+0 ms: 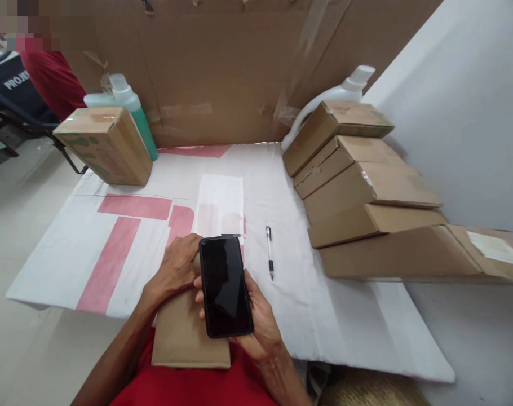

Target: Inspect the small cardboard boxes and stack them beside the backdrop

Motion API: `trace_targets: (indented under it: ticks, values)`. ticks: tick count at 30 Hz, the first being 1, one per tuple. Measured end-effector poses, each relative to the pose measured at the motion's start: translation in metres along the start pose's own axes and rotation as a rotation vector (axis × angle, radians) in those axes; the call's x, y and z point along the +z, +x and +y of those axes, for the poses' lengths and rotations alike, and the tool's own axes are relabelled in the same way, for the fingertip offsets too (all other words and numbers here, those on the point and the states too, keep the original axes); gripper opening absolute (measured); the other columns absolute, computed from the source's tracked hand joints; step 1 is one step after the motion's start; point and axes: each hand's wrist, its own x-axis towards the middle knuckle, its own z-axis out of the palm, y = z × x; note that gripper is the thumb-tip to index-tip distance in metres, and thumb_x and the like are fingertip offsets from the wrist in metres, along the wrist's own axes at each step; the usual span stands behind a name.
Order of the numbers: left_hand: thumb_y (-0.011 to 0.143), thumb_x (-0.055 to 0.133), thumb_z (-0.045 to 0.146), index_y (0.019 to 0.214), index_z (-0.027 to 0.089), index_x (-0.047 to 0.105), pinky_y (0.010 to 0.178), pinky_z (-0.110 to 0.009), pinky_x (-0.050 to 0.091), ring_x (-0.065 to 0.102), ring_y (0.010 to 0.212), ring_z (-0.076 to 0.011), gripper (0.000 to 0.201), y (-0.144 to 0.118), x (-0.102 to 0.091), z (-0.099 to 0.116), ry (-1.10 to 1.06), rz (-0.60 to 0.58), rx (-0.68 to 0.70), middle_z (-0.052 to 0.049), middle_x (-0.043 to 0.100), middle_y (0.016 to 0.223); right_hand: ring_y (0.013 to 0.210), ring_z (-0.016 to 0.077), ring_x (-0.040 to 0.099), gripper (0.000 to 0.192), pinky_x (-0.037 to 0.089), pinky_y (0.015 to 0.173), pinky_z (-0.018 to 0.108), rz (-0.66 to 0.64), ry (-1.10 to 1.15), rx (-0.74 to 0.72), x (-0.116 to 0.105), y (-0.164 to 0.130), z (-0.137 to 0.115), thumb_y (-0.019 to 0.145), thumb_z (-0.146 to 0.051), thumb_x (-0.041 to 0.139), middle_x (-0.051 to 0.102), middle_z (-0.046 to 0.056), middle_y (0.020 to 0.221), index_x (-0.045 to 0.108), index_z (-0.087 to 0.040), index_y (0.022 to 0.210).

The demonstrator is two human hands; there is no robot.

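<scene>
Your right hand [256, 316] cradles the black phone [225, 286] from beneath, fingers curled round its edges, screen dark and facing up. Its long axis runs away from you, top end leaning slightly left. Your left hand [176, 269] lies flat, fingers loosely spread, on the brown envelope [184, 338] — which sits at the near edge of the white cloth [307, 304], overhanging toward your lap, directly under the phone. Both hands touch it; the left bears on it. The pen [270, 252] lies just right of the phone, parallel to it — your right hand is nearer.
</scene>
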Motion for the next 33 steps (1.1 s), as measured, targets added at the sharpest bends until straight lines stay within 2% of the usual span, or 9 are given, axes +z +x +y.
trace_targets:
  ticks: [3, 10, 15, 19, 21, 24, 28, 30, 33]
  values:
    - [0.086, 0.066, 0.023, 0.092, 0.021, 0.062, 0.078, -0.035, 0.044, 0.064, 0.087, -0.0227, 0.007, -0.001, 0.002, -0.002, -0.03, 0.028, 0.022, -0.003, 0.067, 0.095, 0.096, 0.0245, 0.076, 0.052, 0.061, 0.083, 0.038, 0.031, -0.003, -0.011, 0.001, -0.001, -0.003, 0.097, -0.056, 0.06, 0.079, 0.014, 0.119, 0.075, -0.014, 0.124]
    - [0.083, 0.072, 0.025, 0.098, 0.022, 0.063, 0.081, -0.035, 0.045, 0.064, 0.092, -0.024, 0.018, 0.0, 0.004, -0.002, -0.031, 0.015, 0.001, -0.003, 0.068, 0.1, 0.093, 0.025, 0.077, 0.056, 0.061, 0.082, 0.036, 0.062, -0.022, -0.035, 0.0, -0.003, -0.006, 0.093, -0.057, 0.068, 0.079, 0.017, 0.117, 0.075, -0.01, 0.124]
    - [0.089, 0.066, 0.027, 0.107, 0.023, 0.064, 0.084, -0.036, 0.046, 0.064, 0.096, -0.0239, 0.018, -0.001, 0.005, -0.001, -0.066, 0.013, -0.004, -0.003, 0.069, 0.106, 0.094, 0.0279, 0.078, 0.05, 0.06, 0.087, 0.044, 0.083, -0.047, -0.101, 0.0, -0.003, -0.013, 0.092, -0.056, 0.071, 0.08, 0.016, 0.114, 0.077, -0.014, 0.118]
    - [0.092, 0.068, 0.035, 0.111, 0.025, 0.064, 0.088, -0.039, 0.046, 0.065, 0.101, -0.0249, 0.022, -0.001, 0.005, 0.001, -0.101, 0.026, -0.014, -0.004, 0.069, 0.11, 0.099, 0.0306, 0.077, 0.064, 0.06, 0.087, 0.045, 0.085, -0.098, -0.134, -0.003, -0.001, -0.025, 0.09, -0.068, 0.068, 0.08, 0.018, 0.115, 0.077, -0.013, 0.121]
    - [0.092, 0.071, 0.043, 0.113, 0.026, 0.065, 0.09, -0.041, 0.046, 0.065, 0.102, -0.0256, 0.028, -0.001, 0.004, 0.002, -0.114, 0.019, -0.027, -0.004, 0.069, 0.111, 0.097, 0.03, 0.077, 0.071, 0.06, 0.088, 0.044, 0.142, -0.146, -0.167, -0.013, 0.008, -0.033, 0.086, -0.075, 0.068, 0.081, 0.017, 0.108, 0.077, -0.012, 0.118]
    - [0.086, 0.078, 0.051, 0.116, 0.025, 0.066, 0.091, -0.043, 0.047, 0.065, 0.102, -0.0269, 0.042, -0.001, 0.002, 0.005, -0.125, 0.017, -0.034, -0.005, 0.069, 0.111, 0.092, 0.0268, 0.076, 0.062, 0.058, 0.09, 0.042, 0.341, -0.371, -0.3, -0.041, 0.032, -0.051, 0.084, -0.072, 0.072, 0.081, 0.01, 0.097, 0.078, -0.016, 0.109]
    - [0.082, 0.084, 0.044, 0.123, 0.027, 0.066, 0.094, -0.045, 0.05, 0.065, 0.108, -0.0277, 0.047, -0.004, 0.001, 0.007, -0.178, 0.055, -0.028, -0.006, 0.068, 0.119, 0.074, 0.0225, 0.064, 0.058, 0.055, 0.076, 0.038, 0.642, -1.073, -0.593, -0.087, 0.069, -0.076, 0.086, -0.074, 0.062, 0.072, 0.004, 0.078, 0.074, -0.018, 0.087]
    - [0.085, 0.082, 0.037, 0.127, 0.027, 0.064, 0.099, -0.045, 0.052, 0.064, 0.115, -0.0276, 0.047, -0.009, -0.002, 0.007, -0.252, 0.153, 0.004, -0.007, 0.067, 0.126, 0.067, 0.0216, 0.057, 0.057, 0.05, 0.07, 0.037, 0.719, -1.284, -0.63, -0.104, 0.078, -0.082, 0.085, -0.074, 0.058, 0.065, 0.002, 0.069, 0.07, -0.019, 0.08]
    - [0.092, 0.073, 0.033, 0.129, 0.026, 0.063, 0.109, -0.044, 0.05, 0.061, 0.126, -0.0261, 0.039, -0.023, -0.011, 0.002, -0.335, 0.386, 0.022, -0.009, 0.064, 0.132, 0.075, 0.0259, 0.058, 0.049, 0.047, 0.075, 0.039, 0.784, -1.38, -0.62, -0.117, 0.08, -0.08, 0.086, -0.064, 0.056, 0.068, 0.007, 0.077, 0.071, -0.018, 0.091]
